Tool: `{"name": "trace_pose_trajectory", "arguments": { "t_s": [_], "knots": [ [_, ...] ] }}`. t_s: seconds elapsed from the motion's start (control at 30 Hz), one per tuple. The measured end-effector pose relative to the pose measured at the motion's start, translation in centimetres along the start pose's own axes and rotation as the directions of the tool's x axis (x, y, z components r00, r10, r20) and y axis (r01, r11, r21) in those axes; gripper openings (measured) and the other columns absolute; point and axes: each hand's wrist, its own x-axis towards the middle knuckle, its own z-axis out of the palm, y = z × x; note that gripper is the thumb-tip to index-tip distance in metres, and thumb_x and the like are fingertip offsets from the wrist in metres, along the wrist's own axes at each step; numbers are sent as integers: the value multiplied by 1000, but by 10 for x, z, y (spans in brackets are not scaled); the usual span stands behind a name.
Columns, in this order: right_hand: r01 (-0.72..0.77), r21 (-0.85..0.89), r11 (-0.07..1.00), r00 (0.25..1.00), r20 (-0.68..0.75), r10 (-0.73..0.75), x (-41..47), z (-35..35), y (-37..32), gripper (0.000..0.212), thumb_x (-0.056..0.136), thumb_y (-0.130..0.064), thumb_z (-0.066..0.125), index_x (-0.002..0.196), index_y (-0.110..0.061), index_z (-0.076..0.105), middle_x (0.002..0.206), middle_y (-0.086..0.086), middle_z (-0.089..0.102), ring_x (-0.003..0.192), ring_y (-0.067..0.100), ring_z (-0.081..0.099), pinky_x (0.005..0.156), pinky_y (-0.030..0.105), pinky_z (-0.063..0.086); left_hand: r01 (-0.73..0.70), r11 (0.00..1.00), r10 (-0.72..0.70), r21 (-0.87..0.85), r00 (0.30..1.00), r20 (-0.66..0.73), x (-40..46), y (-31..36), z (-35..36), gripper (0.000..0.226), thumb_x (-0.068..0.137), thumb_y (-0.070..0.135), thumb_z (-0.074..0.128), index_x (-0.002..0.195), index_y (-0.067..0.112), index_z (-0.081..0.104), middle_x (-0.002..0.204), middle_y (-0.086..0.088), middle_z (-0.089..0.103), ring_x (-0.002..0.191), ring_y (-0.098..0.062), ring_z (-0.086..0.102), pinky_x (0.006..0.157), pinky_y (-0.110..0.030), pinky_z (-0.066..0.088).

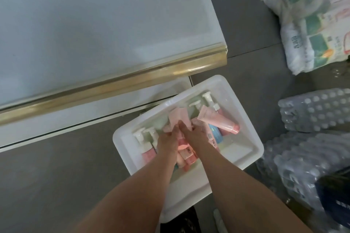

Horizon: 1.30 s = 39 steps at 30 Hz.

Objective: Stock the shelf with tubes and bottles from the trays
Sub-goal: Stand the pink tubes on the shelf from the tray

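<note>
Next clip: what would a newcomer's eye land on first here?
Both hands, left hand and right hand, meet in the white tray on the floor, gripping pink tubes. Above left, the white shelf with its gold edge looks bare.

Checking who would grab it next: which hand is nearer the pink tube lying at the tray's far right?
Right. The right hand sits just left of the pink tube; the left hand is farther left, beyond it.

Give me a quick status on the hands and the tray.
Both hands, left and right, in the white tray, gripping pink tubes. Shelf bare where visible. Nothing blocking.
</note>
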Motion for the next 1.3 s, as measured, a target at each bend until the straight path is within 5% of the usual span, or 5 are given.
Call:
{"name": "trace_pose_trajectory", "arguments": {
  "t_s": [0.23,0.4,0.63,0.9,1.3],
  "knots": [
    [-14,191,981,991,132,-12,-45,-23,-27,79,93,-76,33,144,-16,47,130,13,64,103,28,67,71,34,57,29,1000,-28,-2,999,32,-10,9,-5,56,97,60,46,105,10,68,89,-7,73,85,-27,72,89,-43,58],
    [-31,261,965,995,97,5,-43,-21,-25,117,58,-104,22,133,-21,56,113,13,71,88,29,71,61,32,55,127,960,-103,-250,989,109,-23,5,-2,44,95,51,57,99,8,68,79,-13,76,77,-34,74,81,-51,60],
    [91,415,905,996,-25,-89,-50,-33,4,110,47,-105,45,117,-22,65,93,0,75,82,22,70,82,43,57,120,914,-77,-387,989,126,-52,17,-2,49,100,50,48,104,5,66,80,-12,73,70,-24,68,64,-35,57],
    [240,345,907,964,28,-265,-100,-109,-8,37,82,-41,80,96,-9,67,53,-4,55,38,8,43,40,21,39,41,878,84,-477,968,238,-113,36,-2,30,83,16,78,104,-3,67,101,-16,74,86,-24,70,77,-33,56],
    [473,503,724,837,-1,-547,-185,-169,-28,34,80,-39,82,98,-13,72,88,7,75,75,18,68,74,35,56,-259,827,412,-499,883,224,-206,81,-24,41,83,34,77,108,3,68,104,-14,74,91,-21,71,69,-27,57]
  ]
}}
